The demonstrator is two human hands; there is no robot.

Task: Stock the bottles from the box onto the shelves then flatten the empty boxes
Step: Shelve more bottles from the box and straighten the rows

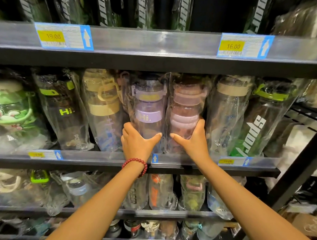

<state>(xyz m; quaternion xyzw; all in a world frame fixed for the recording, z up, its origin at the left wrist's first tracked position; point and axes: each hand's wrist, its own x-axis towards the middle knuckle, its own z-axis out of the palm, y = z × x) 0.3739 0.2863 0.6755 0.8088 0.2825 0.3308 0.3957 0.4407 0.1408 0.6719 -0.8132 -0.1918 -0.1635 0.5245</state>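
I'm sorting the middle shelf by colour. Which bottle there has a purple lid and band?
The purple bottle, gripped by the left hand, reads "Hi." on its band. The pink bottle in the right hand stands beside it; others are beige or green.

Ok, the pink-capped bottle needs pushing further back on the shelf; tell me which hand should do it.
Right. The right hand already grips the pink-capped bottle at its lower part, while the left hand holds the purple-capped bottle beside it.

Two bare forearms, no sleeves in sight — and on the left wrist a red beaded bracelet (137,165), round beads strung in a single loop.
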